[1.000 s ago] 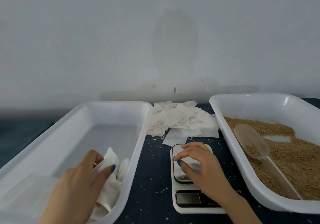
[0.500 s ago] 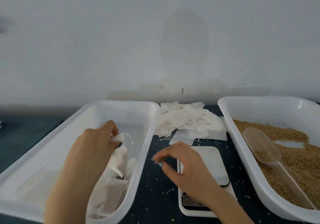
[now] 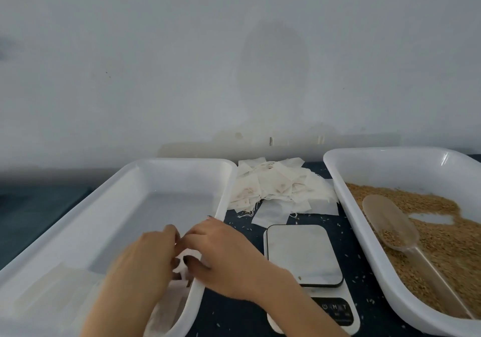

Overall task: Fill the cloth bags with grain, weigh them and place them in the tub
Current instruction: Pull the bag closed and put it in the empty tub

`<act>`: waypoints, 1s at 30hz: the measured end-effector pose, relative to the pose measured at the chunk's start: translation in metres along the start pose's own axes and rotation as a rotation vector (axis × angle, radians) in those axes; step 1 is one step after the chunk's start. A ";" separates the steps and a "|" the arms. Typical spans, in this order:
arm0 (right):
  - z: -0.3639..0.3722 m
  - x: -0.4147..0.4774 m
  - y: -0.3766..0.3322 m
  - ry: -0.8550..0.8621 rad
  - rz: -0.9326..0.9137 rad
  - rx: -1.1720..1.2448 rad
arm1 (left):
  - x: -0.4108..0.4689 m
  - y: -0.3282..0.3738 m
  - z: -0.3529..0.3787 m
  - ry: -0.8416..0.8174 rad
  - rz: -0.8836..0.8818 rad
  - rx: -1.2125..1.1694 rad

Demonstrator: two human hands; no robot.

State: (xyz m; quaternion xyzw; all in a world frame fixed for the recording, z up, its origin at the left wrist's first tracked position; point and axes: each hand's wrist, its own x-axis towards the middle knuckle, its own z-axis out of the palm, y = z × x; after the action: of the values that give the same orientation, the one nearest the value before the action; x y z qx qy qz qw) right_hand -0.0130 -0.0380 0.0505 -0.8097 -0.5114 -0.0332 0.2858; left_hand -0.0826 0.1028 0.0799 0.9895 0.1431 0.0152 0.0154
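Hands together just left of the scale (image 3: 303, 254), meeting above the near right corner of the white tub (image 3: 156, 166). Left hand (image 3: 145, 261) curled, thumb and fingers pinching a white cloth bag (image 3: 182, 260). Right hand (image 3: 221, 253) reaching over the tub rim from the scale side, dark-nailed thumb and bent fingers pinching the same bag at its other edge. Bag mostly hidden between the two hands and blurred, held just above the tub floor. More white cloth (image 3: 166, 310) lower in that tub under the left wrist; same bag or another, impossible to tell. Right forearm crossing the near left corner of the scale, covering part of its dark button panel. One stray kernel on the near edge of the scale's platform. Loose grains (image 3: 242, 228) scattered over the dark blue counter (image 3: 39, 206) around the scale. Behind the scale, near its far edge, a pile of empty bags (image 3: 273, 188) with strings trailing. Right of the scale, a second white tub (image 3: 390, 151) holding brown grain (image 3: 442, 235), with a clear plastic scoop (image 3: 387, 222) lying on the grain, bowl away and handle toward the near rim. Pale wall (image 3: 234, 63) beyond everything.
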 end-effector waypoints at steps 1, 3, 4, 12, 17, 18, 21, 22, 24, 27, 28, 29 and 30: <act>-0.004 -0.006 0.005 0.037 0.030 0.087 | -0.005 0.008 -0.005 0.066 0.007 0.040; -0.014 -0.018 0.015 0.087 0.105 0.177 | -0.014 0.039 -0.016 0.209 0.064 0.080; -0.019 -0.023 0.021 0.120 0.141 0.215 | -0.015 0.061 -0.018 0.285 0.116 0.025; -0.045 -0.073 0.122 0.532 0.662 0.184 | 0.050 0.147 0.063 0.212 0.253 -0.516; -0.038 -0.092 0.136 0.578 0.699 0.225 | 0.103 0.122 0.111 0.013 0.257 -0.460; -0.037 -0.092 0.136 0.564 0.698 0.226 | 0.107 0.119 0.118 0.037 0.264 -0.475; -0.035 -0.092 0.137 0.561 0.683 0.245 | 0.116 0.111 0.131 0.169 0.237 -0.602; -0.034 -0.093 0.137 0.562 0.679 0.247 | 0.117 0.110 0.132 0.194 0.225 -0.618; -0.032 -0.094 0.137 0.571 0.676 0.258 | 0.118 0.110 0.130 0.222 0.221 -0.584; -0.030 -0.096 0.136 0.585 0.670 0.295 | 0.118 0.115 0.129 0.242 0.199 -0.517; -0.030 -0.096 0.136 0.587 0.666 0.311 | 0.116 0.116 0.129 0.249 0.180 -0.529; -0.030 -0.096 0.135 0.586 0.662 0.321 | 0.115 0.116 0.129 0.260 0.154 -0.563; -0.029 -0.096 0.134 0.584 0.655 0.321 | 0.114 0.116 0.128 0.277 0.117 -0.611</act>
State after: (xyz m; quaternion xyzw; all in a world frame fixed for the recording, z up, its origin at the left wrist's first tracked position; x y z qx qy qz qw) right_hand 0.0616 -0.1724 -0.0163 -0.8308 -0.1254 -0.0879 0.5350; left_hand 0.0637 0.0208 -0.0413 0.9342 0.0755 0.1926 0.2907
